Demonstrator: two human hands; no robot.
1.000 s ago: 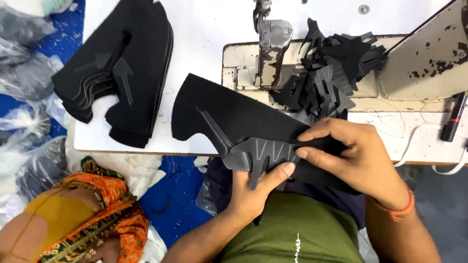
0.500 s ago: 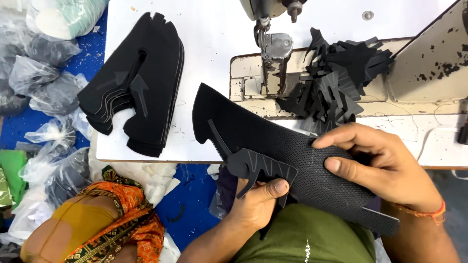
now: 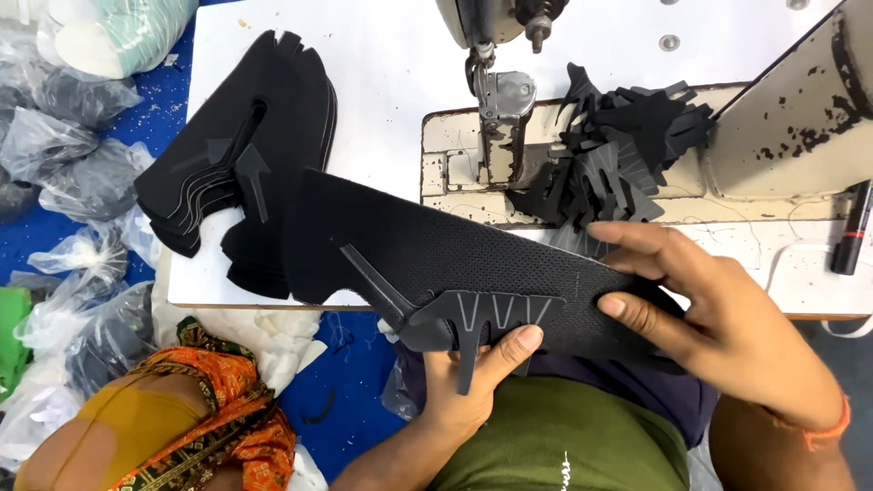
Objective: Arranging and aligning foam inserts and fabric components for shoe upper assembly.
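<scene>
A big black mesh piece [image 3: 473,250] is held flat at the near edge of the white table [image 3: 382,82], just in front of the sewing machine [image 3: 496,100]. A small black trim [image 3: 482,318] with pointy legs is laid on its lower edge. The trim is pinched onto the mesh by the left hand [image 3: 468,386], with the thumb on top and the other fingers curled under. The mesh is pressed down by the right hand [image 3: 718,318], with its fingers spread out flat.

The trim could be slid out of place if the thumb is lifted, since nothing else seems to hold it. The mesh could be bent or dropped, because part of it hangs off the table. A finger might be hurt if it is brought too near the needle.

The top of the machine is cut off. The needle tip is hard to make out. The fingers under the mesh are hidden. The pile of small trims [image 3: 618,145] and the stack of mesh pieces [image 3: 241,164] are too dark to be counted.
</scene>
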